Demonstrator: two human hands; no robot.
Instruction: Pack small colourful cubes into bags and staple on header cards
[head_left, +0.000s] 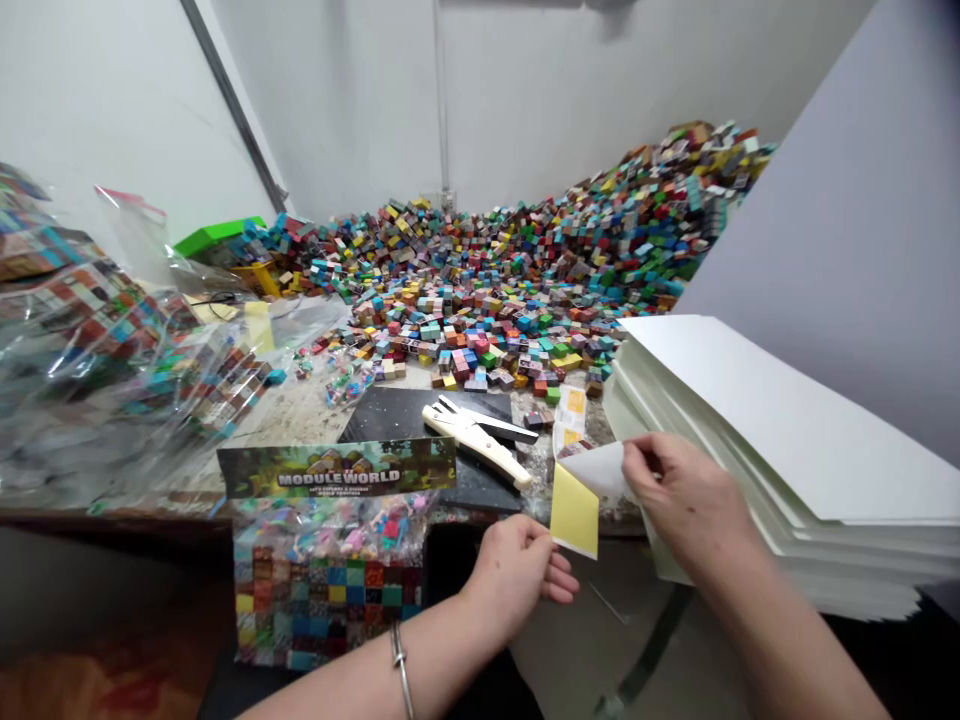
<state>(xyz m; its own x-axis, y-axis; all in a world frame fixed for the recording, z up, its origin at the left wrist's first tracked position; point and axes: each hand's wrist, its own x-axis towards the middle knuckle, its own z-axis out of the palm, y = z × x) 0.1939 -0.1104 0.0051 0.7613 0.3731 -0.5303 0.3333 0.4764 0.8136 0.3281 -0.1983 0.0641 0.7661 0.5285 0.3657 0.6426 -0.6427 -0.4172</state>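
Observation:
Between my hands is a small sticker sheet [575, 512], yellow on the lower part, with a white flap turned back at its top. My left hand [517, 570] pinches the yellow part's lower left corner between thumb and forefinger. The white flap's upper right end is gripped by the fingertips of my right hand [682, 490]. Left of my left hand, a clear pack of coloured blocks [326, 590] hangs at the table edge, with a printed header card [337, 468] reading "MODULE WORLD". Cream-handled scissors [480, 440] lie on a black board [382, 415] beyond my hands.
A huge heap of small coloured blocks [480, 270] covers the back of the table. Filled clear bags [97, 350] crowd the left side. A tall stack of white card [780, 420] stands at right, close to my right forearm. A printed paper strip [570, 410] lies near the scissors.

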